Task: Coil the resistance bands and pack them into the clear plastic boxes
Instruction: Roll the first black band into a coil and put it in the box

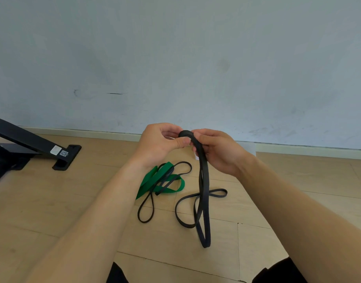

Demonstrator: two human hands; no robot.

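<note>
Together, fingers (208, 133) of left hand (159, 146) and right hand (218, 152) pinch a black resistance band (205, 180) at its bend; loops hang beneath them, a green band (149, 180) lower left.

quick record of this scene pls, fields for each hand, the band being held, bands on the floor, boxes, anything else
left hand: pinches the top bend of the held band
right hand: grips the same bend from the other side
held band: black, doubled, hangs down in long loops
floor bands: green band with thin black band lying across it; black loop by the held band, cannot tell if separate
boxes: none in view
other: black stand at left, on wood floor
</note>
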